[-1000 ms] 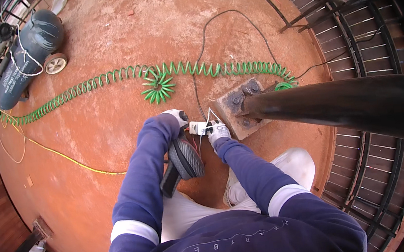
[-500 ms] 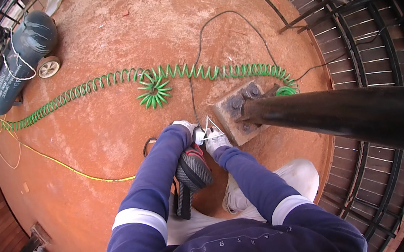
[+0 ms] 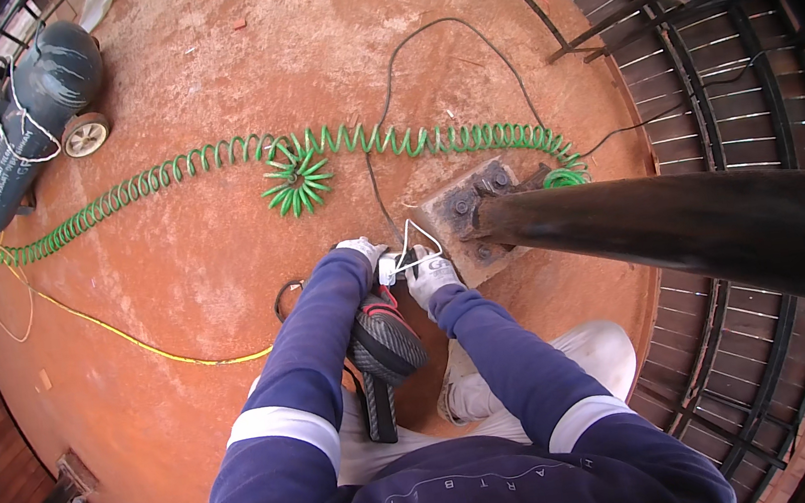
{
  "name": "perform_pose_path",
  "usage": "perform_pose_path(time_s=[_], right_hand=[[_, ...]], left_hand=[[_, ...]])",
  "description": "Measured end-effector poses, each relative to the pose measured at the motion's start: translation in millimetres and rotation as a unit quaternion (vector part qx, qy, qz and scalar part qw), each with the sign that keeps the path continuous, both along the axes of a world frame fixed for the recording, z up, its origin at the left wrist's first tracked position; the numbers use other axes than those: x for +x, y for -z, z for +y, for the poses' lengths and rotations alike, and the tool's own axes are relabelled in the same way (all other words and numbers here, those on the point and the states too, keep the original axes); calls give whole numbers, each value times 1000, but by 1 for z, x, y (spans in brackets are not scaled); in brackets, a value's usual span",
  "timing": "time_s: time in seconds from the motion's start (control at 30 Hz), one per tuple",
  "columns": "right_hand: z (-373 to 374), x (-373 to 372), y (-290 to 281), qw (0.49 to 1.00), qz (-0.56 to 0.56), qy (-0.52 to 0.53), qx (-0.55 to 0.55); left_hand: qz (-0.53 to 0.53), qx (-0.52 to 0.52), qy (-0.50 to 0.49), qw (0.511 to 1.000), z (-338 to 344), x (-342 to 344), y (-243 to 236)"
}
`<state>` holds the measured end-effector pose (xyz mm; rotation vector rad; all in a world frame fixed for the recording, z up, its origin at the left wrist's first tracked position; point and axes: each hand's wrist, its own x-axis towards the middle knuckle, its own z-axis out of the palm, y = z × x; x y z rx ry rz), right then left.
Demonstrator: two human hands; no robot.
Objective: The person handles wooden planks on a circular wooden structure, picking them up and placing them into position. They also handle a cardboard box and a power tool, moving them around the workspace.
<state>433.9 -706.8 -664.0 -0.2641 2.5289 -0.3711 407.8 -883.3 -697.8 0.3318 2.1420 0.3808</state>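
Observation:
My left hand [image 3: 360, 251], in a pale work glove, is closed at a small white block-shaped piece [image 3: 387, 270], which looks like an electrical connector. Close on its right, my right hand [image 3: 431, 274], gloved alike, has its fingers curled around a small dark piece [image 3: 409, 260], perhaps a plug; its kind is not clear. A stiff loop of white cable [image 3: 434, 236] rises between both hands. Just below them, between my forearms, is a dark grey textured object [image 3: 386, 342] with red trim. A thin black cable [image 3: 379, 189] runs up from the hands across the ground.
Right of my hands, a thick dark pole [image 3: 619, 215] rises from a bolted base plate [image 3: 447, 208]. A green coiled hose [image 3: 210, 156] stretches across the reddish ground to a wheeled air compressor [image 3: 39, 115]. A yellow hose [image 3: 142, 336] lies at left; a metal railing [image 3: 707, 113] curves along the right.
The white cable loop has tilted right and its shape has widened. My right hand has turned slightly, showing more of its back. The view has shifted a little.

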Motion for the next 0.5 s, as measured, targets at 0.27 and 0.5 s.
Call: perform_pose_path(time_s=[0.27,0.5], right_hand=[[11,4,15,975,109,175,-77],[6,36,-4,991,-9,124,-56]], left_hand=[[25,-13,1,1000,-2,1,-14],[31,-63,17,997,-2,9,-20]])
